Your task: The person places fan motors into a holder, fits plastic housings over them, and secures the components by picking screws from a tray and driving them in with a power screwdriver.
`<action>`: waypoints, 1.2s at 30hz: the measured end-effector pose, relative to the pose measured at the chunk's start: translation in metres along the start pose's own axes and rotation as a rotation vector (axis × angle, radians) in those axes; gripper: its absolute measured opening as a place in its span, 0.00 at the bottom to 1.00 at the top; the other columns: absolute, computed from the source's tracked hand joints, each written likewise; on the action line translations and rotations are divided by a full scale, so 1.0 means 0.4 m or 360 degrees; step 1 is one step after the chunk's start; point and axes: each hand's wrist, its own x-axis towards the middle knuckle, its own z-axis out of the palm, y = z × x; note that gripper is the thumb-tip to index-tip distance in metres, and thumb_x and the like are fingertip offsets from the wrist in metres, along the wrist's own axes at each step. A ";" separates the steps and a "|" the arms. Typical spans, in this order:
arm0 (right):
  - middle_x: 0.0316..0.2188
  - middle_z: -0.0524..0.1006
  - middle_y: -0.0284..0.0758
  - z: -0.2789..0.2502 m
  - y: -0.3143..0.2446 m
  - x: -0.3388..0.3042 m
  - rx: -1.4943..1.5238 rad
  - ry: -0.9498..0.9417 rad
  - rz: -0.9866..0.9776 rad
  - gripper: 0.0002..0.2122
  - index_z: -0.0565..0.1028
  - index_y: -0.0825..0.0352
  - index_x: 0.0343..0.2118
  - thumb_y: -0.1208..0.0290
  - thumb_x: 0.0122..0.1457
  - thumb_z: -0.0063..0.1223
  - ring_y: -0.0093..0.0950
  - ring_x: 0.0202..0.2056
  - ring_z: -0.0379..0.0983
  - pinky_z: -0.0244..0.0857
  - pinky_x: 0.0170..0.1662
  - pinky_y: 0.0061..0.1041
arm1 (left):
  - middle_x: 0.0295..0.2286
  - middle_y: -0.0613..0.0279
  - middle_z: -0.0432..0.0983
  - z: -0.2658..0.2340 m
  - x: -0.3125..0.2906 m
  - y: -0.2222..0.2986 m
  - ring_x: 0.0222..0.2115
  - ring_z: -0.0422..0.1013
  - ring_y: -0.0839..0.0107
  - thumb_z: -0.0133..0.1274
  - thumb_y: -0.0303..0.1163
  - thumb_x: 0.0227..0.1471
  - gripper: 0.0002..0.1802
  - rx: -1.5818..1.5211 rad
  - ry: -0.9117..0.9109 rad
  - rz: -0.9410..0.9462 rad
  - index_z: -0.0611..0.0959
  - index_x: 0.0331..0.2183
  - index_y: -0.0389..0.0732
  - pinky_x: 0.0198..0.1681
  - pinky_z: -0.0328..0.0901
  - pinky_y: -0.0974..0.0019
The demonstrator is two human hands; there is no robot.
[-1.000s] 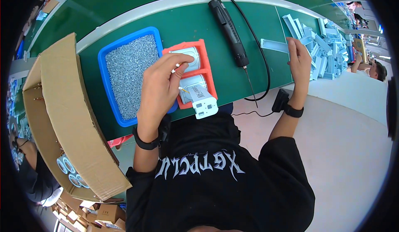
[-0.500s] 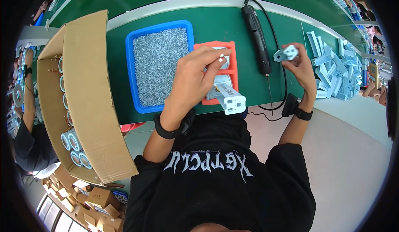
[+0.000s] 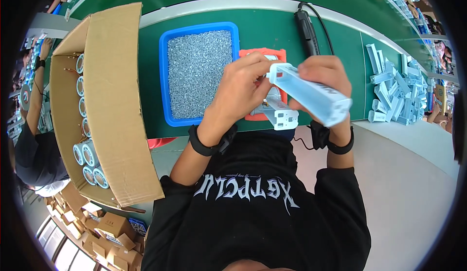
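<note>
My right hand (image 3: 327,76) grips a long, light-blue plastic channel-shaped housing (image 3: 311,95), hollow along one side, and holds it tilted above the bench edge. At the housing's left end my left hand (image 3: 243,84) is closed in a pinch, its fingertips against that end; what lies between them is hidden. Under my hands sits an orange-red fixture (image 3: 283,53) with pale parts in it, mostly covered. A second light-blue housing (image 3: 285,119) sticks out of the fixture toward me, its end with square holes facing up.
A blue tray (image 3: 164,76) full of small metal screws lies left of the fixture. Farther left stands a cardboard box (image 3: 114,110) with round white-rimmed parts. A black electric screwdriver (image 3: 306,33) lies behind my right hand. Light-blue housings (image 3: 396,88) are piled at right.
My right hand has swung left with the housing, bringing its end to my left fingertips. Small white pieces seen earlier in the left pinch are now hidden. The view has shifted slightly.
</note>
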 end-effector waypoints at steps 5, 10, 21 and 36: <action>0.34 0.73 0.38 0.012 0.013 -0.006 -0.0180 -0.0132 0.0090 0.24 0.73 0.64 0.38 0.69 0.35 0.71 0.34 0.35 0.73 0.69 0.33 0.26 | 0.26 0.56 0.74 0.003 -0.013 -0.002 0.23 0.72 0.60 0.55 0.19 0.43 0.09 -0.0089 -0.0053 -0.0067 0.81 0.32 0.34 0.25 0.67 0.65; 0.34 0.73 0.38 0.000 0.009 -0.007 -0.0165 -0.0098 0.0101 0.23 0.73 0.64 0.38 0.69 0.35 0.71 0.34 0.34 0.74 0.69 0.32 0.26 | 0.27 0.56 0.74 0.005 -0.014 -0.001 0.23 0.71 0.60 0.55 0.19 0.42 0.08 -0.0153 -0.0016 -0.0150 0.81 0.30 0.34 0.25 0.66 0.65; 0.35 0.73 0.37 0.004 0.009 -0.002 -0.0227 -0.0170 0.0141 0.23 0.73 0.64 0.37 0.69 0.36 0.70 0.33 0.34 0.74 0.69 0.32 0.25 | 0.26 0.59 0.73 0.015 -0.016 -0.010 0.23 0.72 0.62 0.57 0.19 0.41 0.04 -0.0071 0.0028 -0.0128 0.79 0.25 0.34 0.25 0.66 0.66; 0.34 0.73 0.36 -0.005 0.004 -0.008 -0.0096 -0.0213 0.0146 0.23 0.73 0.64 0.38 0.70 0.36 0.70 0.33 0.33 0.73 0.69 0.32 0.26 | 0.26 0.61 0.73 0.005 -0.013 -0.008 0.24 0.72 0.65 0.55 0.16 0.39 0.10 -0.0016 -0.0030 -0.0083 0.82 0.28 0.36 0.26 0.67 0.66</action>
